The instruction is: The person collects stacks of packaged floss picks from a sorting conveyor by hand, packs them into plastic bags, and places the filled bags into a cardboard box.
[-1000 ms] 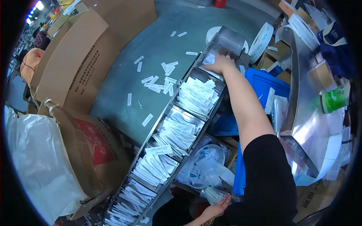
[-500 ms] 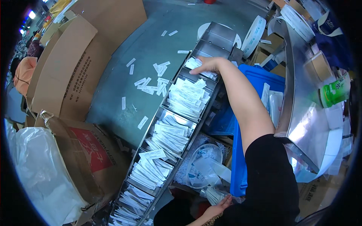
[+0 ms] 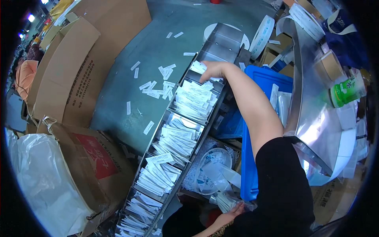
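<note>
A long metal tray (image 3: 223, 41) with compartments runs diagonally through the middle, filled with rows of slim white packets (image 3: 193, 96). At its far part, my right hand (image 3: 214, 71) reaches into a compartment. Its fingers and thumb are bent around a small bunch of white packets (image 3: 198, 67); the hand partly hides them. Low in the view, my left hand (image 3: 233, 213) grips a clear plastic bag (image 3: 226, 202) of thin white sticks. The lower end of that bag is hidden by my arm and sleeve.
Loose white slips (image 3: 154, 90) lie on the floor left of the tray. Cardboard boxes (image 3: 65, 75) stand at the left. To the right are a blue bin (image 3: 248, 173), a curved metal surface (image 3: 312, 126) and a green container (image 3: 347, 93). A clear round tub (image 3: 213, 173) sits beside the tray.
My right hand stays at the same compartment; its thumb has shifted slightly nearer to me, along the packets. The left hand and its bag look almost unchanged. The whole view has shifted slightly.
</note>
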A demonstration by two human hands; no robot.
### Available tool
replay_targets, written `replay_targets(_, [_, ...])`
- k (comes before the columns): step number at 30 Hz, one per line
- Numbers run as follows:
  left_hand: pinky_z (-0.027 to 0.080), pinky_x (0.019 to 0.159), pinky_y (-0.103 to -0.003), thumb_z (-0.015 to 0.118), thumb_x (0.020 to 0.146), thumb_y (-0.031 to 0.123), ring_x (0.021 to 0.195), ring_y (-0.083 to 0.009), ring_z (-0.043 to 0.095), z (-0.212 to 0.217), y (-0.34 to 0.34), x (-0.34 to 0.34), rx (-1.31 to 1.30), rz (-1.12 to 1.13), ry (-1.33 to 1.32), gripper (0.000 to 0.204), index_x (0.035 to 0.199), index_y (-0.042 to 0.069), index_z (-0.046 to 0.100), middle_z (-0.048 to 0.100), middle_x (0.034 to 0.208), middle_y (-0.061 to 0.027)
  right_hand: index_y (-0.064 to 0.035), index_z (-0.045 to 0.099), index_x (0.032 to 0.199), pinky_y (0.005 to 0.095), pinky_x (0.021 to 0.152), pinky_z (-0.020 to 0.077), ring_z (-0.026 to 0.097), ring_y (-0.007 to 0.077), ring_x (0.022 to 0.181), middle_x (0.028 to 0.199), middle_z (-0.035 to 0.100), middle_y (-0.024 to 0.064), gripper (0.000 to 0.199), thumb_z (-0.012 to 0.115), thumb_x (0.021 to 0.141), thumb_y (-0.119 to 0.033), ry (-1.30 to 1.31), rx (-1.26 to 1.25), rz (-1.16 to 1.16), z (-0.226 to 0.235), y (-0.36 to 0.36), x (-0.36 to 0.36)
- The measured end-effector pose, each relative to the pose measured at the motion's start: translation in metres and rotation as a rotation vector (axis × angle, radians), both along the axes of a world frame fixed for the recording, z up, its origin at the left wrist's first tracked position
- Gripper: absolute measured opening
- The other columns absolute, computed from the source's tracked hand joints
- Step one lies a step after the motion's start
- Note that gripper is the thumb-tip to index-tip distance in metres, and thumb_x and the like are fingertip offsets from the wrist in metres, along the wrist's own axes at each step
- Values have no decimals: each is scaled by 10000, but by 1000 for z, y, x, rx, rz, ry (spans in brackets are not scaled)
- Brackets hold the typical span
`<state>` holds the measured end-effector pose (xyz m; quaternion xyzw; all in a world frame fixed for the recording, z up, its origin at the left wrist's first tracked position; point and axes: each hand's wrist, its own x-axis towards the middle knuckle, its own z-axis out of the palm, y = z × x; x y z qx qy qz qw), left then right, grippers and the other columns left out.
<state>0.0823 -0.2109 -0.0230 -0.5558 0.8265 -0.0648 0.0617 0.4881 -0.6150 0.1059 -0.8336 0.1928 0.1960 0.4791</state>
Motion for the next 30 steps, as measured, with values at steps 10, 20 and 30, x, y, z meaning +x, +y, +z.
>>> replay_targets(10, [451,728,-390,457,785,224,909,-331,534,96,-19,51,538,495,1276,623,1290,37,144,278,1296,-184,-29,439,1067,364,714,469,542,214,900,1005,535,112,517,627,592,50,-804,308,-787,33,25,-71])
replay_targets(20, [434,760,-367,421,814,224,944,-224,529,121,-20,71,435,922,2212,505,1268,62,270,445,1181,-124,-41,209,1268,324,897,334,426,167,1030,1142,443,96,781,680,655,-154,-433,494,-596,129,230,-398])
replay_targets(30, [309,915,-333,268,880,425,1071,-220,421,255,-58,-101,281,471,2493,530,1259,54,266,413,1202,-84,-21,165,1288,297,909,325,417,171,1070,1159,433,115,812,648,647,-139,-727,188,-816,120,292,-618])
